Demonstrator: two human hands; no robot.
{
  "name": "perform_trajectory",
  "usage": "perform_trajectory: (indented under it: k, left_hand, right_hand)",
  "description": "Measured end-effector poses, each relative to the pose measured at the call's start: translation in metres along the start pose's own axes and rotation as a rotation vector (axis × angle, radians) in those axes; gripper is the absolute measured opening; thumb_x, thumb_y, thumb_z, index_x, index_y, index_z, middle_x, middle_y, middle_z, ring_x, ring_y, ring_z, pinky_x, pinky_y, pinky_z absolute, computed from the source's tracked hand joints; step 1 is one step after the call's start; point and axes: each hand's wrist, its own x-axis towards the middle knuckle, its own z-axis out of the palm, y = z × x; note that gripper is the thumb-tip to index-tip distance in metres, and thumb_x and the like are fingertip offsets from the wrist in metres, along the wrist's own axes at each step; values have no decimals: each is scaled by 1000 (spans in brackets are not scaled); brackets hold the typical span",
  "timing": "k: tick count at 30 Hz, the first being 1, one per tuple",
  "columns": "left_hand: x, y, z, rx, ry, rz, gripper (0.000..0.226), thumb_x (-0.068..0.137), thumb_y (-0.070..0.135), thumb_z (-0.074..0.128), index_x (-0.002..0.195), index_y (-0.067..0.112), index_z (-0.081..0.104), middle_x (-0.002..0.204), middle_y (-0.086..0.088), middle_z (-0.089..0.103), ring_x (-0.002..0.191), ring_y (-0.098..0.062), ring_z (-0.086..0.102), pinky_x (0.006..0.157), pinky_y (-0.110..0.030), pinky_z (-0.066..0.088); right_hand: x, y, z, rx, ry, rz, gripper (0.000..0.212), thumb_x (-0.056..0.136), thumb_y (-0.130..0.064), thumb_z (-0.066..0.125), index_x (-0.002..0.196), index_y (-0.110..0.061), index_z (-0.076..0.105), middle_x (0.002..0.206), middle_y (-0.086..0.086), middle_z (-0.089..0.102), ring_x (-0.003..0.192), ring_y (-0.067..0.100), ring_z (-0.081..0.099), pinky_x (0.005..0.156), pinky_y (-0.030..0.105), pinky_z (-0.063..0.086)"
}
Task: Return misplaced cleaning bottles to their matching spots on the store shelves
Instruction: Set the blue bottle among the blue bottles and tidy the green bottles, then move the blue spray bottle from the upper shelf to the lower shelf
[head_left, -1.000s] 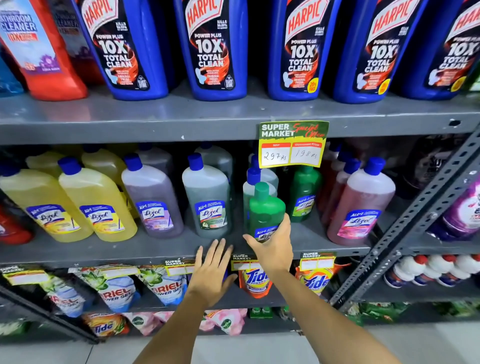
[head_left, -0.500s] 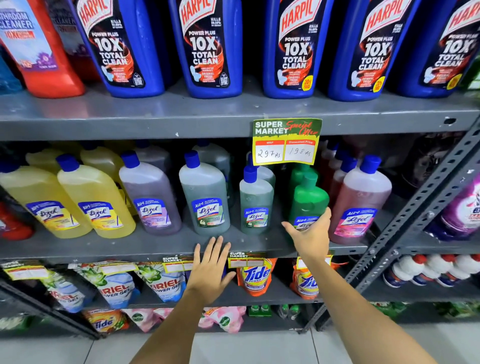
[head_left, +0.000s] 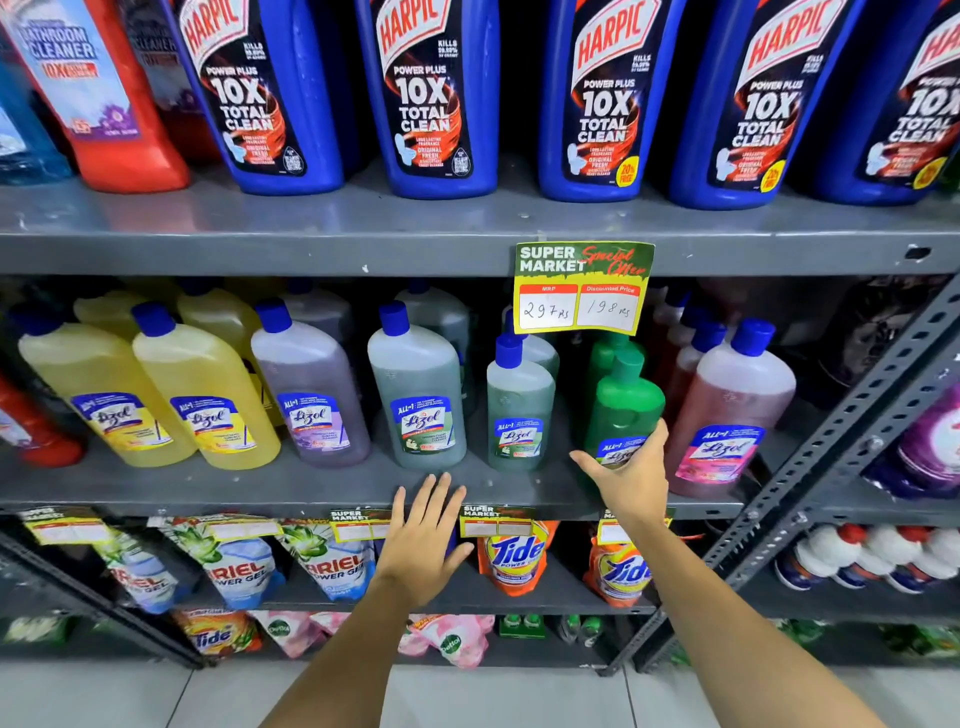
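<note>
Middle shelf front row: two yellow bottles, one purple, two grey-green, one pink. Right hand fingers wrap green bottle low, between grey-green and pink. Left hand flat, fingers spread, at shelf edge.

A shop aisle: grey metal shelves packed with rows of cleaning bottles, detergent pouches below, handwritten price tag clipped on the edge.
</note>
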Motion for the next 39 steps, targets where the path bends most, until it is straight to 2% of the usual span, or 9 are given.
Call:
perform_trajectory:
  k: [16,18,20,21,24,27,30,34,39]
  left_hand:
    - [0,-2,-1,-48,-13,0,70,92,62,30,147,18,37,151,-8,41,139,-27,36,109,-51,12]
    - [-1,-1,-9,-55,-47,-2,77,89,63,19,152,19,28,158,-5,26,145,-25,23,117,-49,3]
    - [-1,0,-14,-79,9,6,85,82,64,4,155,21,11,161,3,3,149,-19,3,116,-45,-9]
    - [-1,0,-19,-100,58,-1,85,82,64,3,155,21,10,159,5,0,148,-17,1,115,-43,-10]
    - [-6,-1,-49,-128,200,9,67,94,54,23,145,15,42,156,-1,31,141,-20,33,116,-40,5]
    - [-20,-7,-91,-224,406,40,51,98,43,37,138,14,52,149,-2,44,126,-20,50,111,-36,28]
    - [-38,-16,-150,-253,606,29,46,98,36,45,134,10,55,150,-4,43,120,-22,53,103,-34,38]
    - [-67,-37,-219,-202,825,-40,45,97,31,47,132,4,55,151,-9,41,124,-28,50,99,-39,41]
    - [-105,-92,-276,-31,941,-167,46,96,30,48,133,2,54,150,-14,40,132,-28,44,106,-42,36]
  right_hand:
    - [-5,-4,1,-59,35,3,108,61,-44,88,143,-27,19,138,-1,53,117,32,59,92,44,47]
    - [-3,-2,1,-49,8,14,110,61,-45,88,144,-24,19,141,2,49,122,31,56,95,46,46]
    - [-7,1,1,1,-10,30,114,61,-44,89,146,-16,19,144,9,44,130,31,48,101,46,43]
    - [-12,3,-1,29,-6,34,117,62,-43,88,149,-12,16,148,13,39,136,31,41,106,45,38]
    - [-45,1,-7,121,44,-17,103,79,-41,74,152,-6,12,155,16,27,144,28,27,115,39,29]
    - [-84,-13,-14,155,23,-291,62,92,-32,58,146,-14,32,147,7,40,137,23,40,106,25,33]
    - [-94,-58,-19,90,-108,-696,48,95,-37,50,139,-17,45,145,1,45,137,11,40,111,15,29]
    - [-87,-155,-17,94,-125,-1194,46,93,-23,54,137,-8,49,150,7,43,145,22,34,117,32,29]
    - [-95,-266,11,90,-61,-1446,46,97,-24,53,139,-6,50,154,16,36,147,33,26,113,55,33]
